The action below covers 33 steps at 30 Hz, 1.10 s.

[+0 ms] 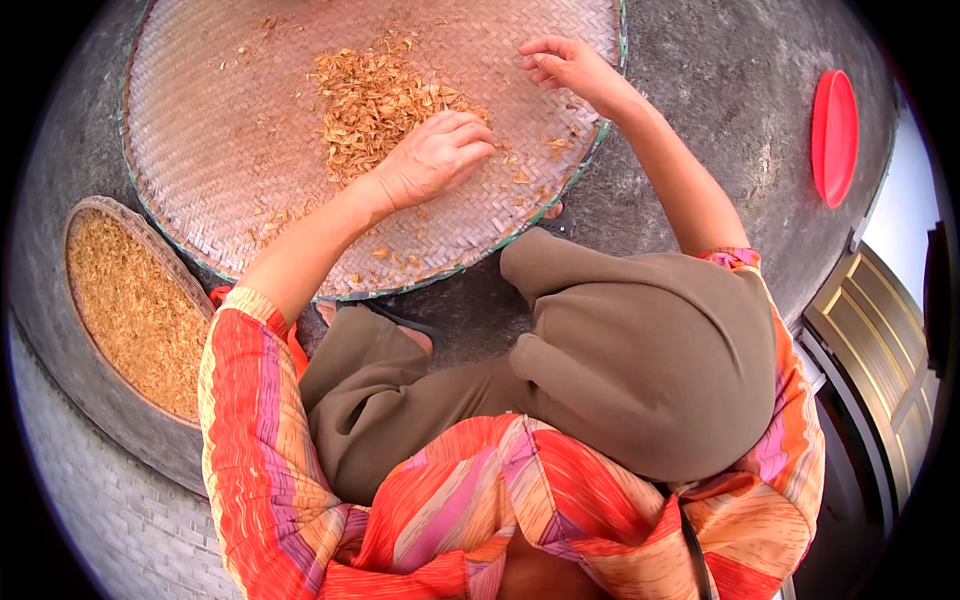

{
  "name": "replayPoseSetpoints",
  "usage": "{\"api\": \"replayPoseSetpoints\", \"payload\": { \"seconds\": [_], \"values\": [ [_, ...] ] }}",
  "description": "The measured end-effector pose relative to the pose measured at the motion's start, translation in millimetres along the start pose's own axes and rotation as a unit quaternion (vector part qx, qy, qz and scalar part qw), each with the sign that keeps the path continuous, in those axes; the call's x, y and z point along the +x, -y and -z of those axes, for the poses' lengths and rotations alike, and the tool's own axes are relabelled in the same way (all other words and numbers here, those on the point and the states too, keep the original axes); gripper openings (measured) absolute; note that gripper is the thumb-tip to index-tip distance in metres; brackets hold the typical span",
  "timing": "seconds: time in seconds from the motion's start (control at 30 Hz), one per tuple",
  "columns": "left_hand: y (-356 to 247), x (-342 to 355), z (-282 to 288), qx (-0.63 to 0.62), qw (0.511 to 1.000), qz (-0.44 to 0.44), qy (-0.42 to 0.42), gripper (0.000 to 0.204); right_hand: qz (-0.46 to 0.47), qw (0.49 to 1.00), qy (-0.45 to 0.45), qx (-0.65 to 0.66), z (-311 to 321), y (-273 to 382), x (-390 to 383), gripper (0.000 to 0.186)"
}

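A large round woven bamboo tray (pixel 220 150) with a green-bound rim lies in front of me. Dry, golden-brown flakes (pixel 365 105) are heaped near its middle, with loose bits scattered around. My left hand (pixel 435 157) is at the near right side of the heap, its fingers bent and pressed together; whatever they hold is hidden beneath them. Above the tray's right part is my right hand (pixel 570 70), fingers loosely curved and a little apart, with nothing visible in them.
At left a second round woven tray (pixel 140 310) is full of finer golden shreds. A red oval plastic basin (pixel 835 138) rests on the grey concrete floor (pixel 720 90) at right. Beyond it stands a brown, gold-trimmed door (pixel 875 330). My bent legs (pixel 640 350) are close to the tray's near rim.
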State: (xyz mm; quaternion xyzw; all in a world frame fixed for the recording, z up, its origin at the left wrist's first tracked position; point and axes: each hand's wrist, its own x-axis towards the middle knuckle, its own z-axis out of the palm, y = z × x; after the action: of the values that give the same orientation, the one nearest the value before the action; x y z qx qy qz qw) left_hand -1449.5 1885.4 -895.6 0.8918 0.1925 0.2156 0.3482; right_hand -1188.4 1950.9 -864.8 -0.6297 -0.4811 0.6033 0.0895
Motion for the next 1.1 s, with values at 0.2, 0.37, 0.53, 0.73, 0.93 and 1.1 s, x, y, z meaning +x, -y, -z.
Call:
{"api": "replayPoseSetpoints", "payload": {
  "seconds": [0.2, 0.37, 0.53, 0.73, 0.93, 1.1],
  "values": [
    [-41, 33, -68, -0.145, 0.989, -0.042, -0.001, 0.029, 0.014, 1.000, 0.019, -0.009, -10, 11, -1, 0.028],
    [-28, 21, -70, -0.103, 0.992, -0.067, -0.005, 0.025, 0.008, 1.000, 0.003, -0.003, -7, 9, 0, 0.028],
    [-26, 26, -71, -0.101, 0.992, -0.073, -0.024, 0.019, -0.002, 1.000, 0.001, -0.007, -6, 3, -1, 0.028],
    [-2, 21, -42, -0.021, 0.999, -0.025, -0.003, 0.014, -0.005, 1.000, -0.003, 0.002, -3, -2, -1, 0.028],
    [-6, 15, -7, 0.013, 0.999, -0.015, -0.029, 0.023, -0.001, 1.000, -0.024, 0.008, 6, -7, 0, 0.028],
    [-31, 20, -56, -0.067, 0.995, -0.077, 0.020, 0.022, 0.005, 1.000, -0.006, -0.001, -1, 3, 1, 0.028]
  ]
}}
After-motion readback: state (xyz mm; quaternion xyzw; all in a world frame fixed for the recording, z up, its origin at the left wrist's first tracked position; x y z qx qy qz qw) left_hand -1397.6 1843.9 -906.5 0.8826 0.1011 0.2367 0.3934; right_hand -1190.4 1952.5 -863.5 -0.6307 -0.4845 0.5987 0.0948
